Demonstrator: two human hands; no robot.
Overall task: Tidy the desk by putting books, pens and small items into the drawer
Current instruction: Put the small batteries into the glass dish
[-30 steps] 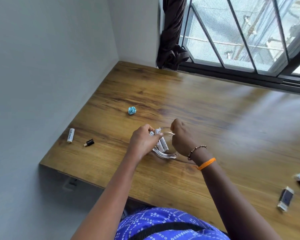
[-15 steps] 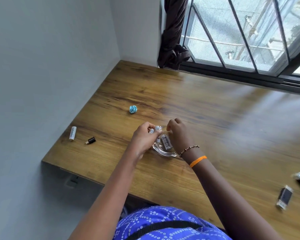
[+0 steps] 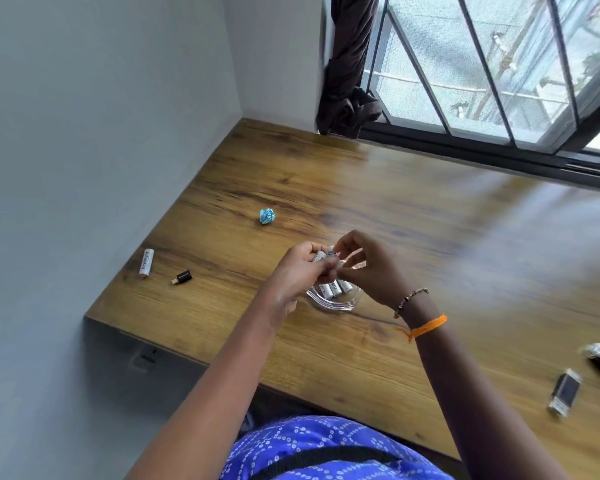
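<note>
1. head view shows both hands meeting over a clear glass dish (image 3: 333, 301) on the wooden tabletop (image 3: 430, 237); the left hand (image 3: 302, 271) is curled around a few white batteries (image 3: 321, 259), and more white batteries lie in the dish just below.
2. the right hand (image 3: 368, 268) has its fingers bent and its tips at the held batteries; whether it pinches one i cannot tell.
3. to do this step well, i judge the batteries should be gathered into one firm fistful, ends aligned, with the dish kept flat so none roll out.
4. no drawer is in view, so the batteries are not yet stowed.
5. a lone white battery (image 3: 146, 262) and a small black adapter (image 3: 182, 277) lie well apart to the left, near the wall.
6. a crumpled blue wrapper (image 3: 267, 216) sits beyond the hands.
7. two black-and-silver usb sticks (image 3: 565, 393) lie far right; nothing blocks the hands.
</note>
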